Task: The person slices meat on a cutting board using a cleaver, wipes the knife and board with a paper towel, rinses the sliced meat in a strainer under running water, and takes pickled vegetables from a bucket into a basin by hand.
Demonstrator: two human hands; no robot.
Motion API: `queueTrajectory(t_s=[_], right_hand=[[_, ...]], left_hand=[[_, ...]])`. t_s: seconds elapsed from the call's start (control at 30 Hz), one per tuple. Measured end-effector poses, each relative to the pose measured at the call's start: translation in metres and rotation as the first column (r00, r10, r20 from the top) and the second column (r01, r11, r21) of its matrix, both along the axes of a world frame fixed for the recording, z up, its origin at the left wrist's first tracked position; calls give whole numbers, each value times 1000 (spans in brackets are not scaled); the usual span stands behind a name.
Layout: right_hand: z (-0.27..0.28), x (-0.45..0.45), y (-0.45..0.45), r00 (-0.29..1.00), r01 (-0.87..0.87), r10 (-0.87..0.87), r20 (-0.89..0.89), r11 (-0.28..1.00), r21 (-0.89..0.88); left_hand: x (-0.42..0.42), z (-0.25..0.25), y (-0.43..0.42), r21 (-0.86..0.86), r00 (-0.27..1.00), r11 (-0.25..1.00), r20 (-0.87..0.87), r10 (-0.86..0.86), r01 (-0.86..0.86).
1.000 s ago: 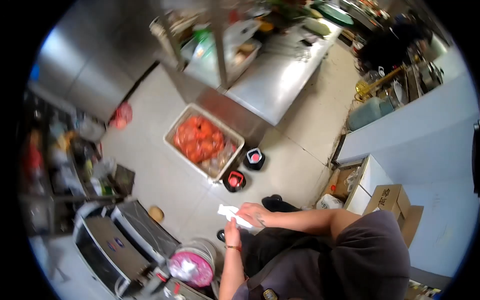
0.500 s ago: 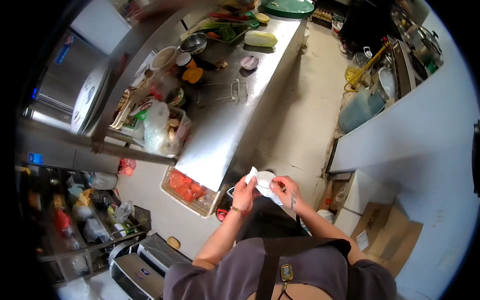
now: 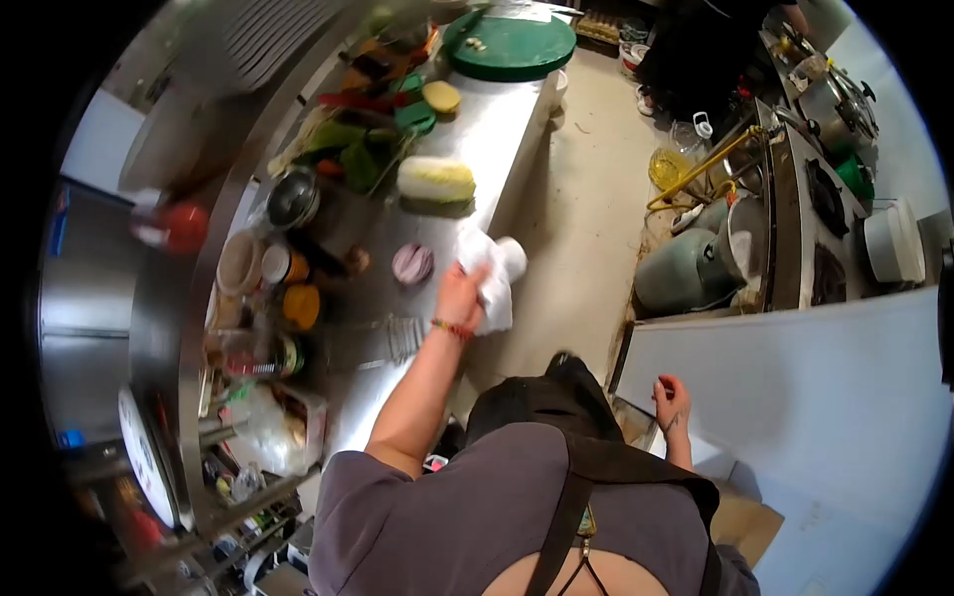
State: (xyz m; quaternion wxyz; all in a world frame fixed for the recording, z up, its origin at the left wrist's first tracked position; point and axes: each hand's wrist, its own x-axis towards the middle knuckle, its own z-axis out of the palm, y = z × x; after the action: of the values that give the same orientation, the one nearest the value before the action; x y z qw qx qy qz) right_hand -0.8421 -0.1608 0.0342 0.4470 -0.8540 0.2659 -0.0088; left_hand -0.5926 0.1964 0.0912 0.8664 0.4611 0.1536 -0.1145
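Held out over the edge of the steel counter, my left hand point(image 3: 460, 298) is closed on a white paper roll point(image 3: 511, 260) with a loose sheet hanging from it. Most of those fingers are behind the paper. My right hand point(image 3: 673, 401) is out to the right with nothing in it, its fingers loosely curled and apart. A halved purple onion point(image 3: 412, 263) lies on the counter just left of my left hand. Beyond it is a napa cabbage point(image 3: 437, 180).
The steel counter point(image 3: 373, 402) carries a wire rack point(image 3: 400, 339), jars, a metal bowl point(image 3: 293, 199), green vegetables and a green round board point(image 3: 509, 45). A person in black point(image 3: 701, 45) stands at the stove. A gas cylinder point(image 3: 681, 270) and yellow hose point(image 3: 706, 164) line the aisle's right side.
The white paper roll, held by both hands before, is now in my left hand alone, farther forward beside the counter. My right hand has let go and moved right. The view has moved up along the counter.
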Motion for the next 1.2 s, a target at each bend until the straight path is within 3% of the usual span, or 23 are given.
queueTrajectory(t_s=[0.07,0.1,0.13,0.17,0.2,0.23,0.27,0.3,0.4,0.43,0.47,0.5,0.6,0.7,0.8,0.87,0.93,1.0,1.13,1.2], right_hand=[[-24,14,-23,993,59,-59,-98,998,-9],[-50,20,-33,993,92,-90,-74,995,35],[-71,31,-44,991,120,-115,-61,990,81],[-69,55,-51,993,99,-89,-80,986,137],[-62,87,-58,994,71,-54,-99,983,169],[-71,123,-75,996,2,7,-86,994,107],[-78,153,-87,995,-55,59,-85,997,52],[-71,190,-98,989,-103,107,-104,994,47],[-23,343,-140,931,-364,362,-41,930,-58],[-15,387,-153,922,-385,387,9,919,-85],[-5,432,-166,907,-413,420,39,903,-118],[12,478,-176,876,-447,470,105,875,-186],[40,588,-204,872,-453,477,111,872,-186],[36,667,-228,870,-459,482,103,869,-187],[26,722,-229,848,-522,530,19,840,-148],[43,757,-209,800,-599,593,-88,793,-107],[60,800,-194,654,-755,752,-82,641,-137],[65,852,-189,573,-811,818,-37,561,-166],[64,994,-175,447,-858,893,53,445,-257],[43,1077,-162,385,-820,916,117,397,-411]], left_hand=[[89,-2,-3,249,941,940,301,152,-232],[121,29,-12,513,900,782,412,138,-355],[145,57,-22,709,862,530,499,89,-466],[162,46,-26,722,871,518,481,99,-458],[185,32,-32,772,793,255,608,-32,-582],[213,17,-40,714,702,-15,684,-199,-700],[231,-21,-48,768,746,-31,610,-268,-639],[240,-52,-59,887,857,-12,442,-263,-462],[257,-110,-101,937,982,-346,-98,-161,37],[264,-108,-109,918,977,-376,-179,-117,123],[276,-105,-118,893,965,-402,-252,-74,202],[292,-118,-118,903,976,-394,-210,-54,172],[328,-126,-112,897,975,-395,-221,-13,198],[387,-126,-125,891,972,-394,-178,156,226],[458,-137,-150,948,959,-267,-99,267,172],[481,-135,-181,941,988,-321,-62,142,106],[496,-135,-221,949,998,-314,-24,52,39],[511,-123,-268,966,975,-156,-216,-55,206],[527,-126,-328,998,999,-32,-48,5,48],[522,-141,-334,999,999,-51,4,-51,-7]])
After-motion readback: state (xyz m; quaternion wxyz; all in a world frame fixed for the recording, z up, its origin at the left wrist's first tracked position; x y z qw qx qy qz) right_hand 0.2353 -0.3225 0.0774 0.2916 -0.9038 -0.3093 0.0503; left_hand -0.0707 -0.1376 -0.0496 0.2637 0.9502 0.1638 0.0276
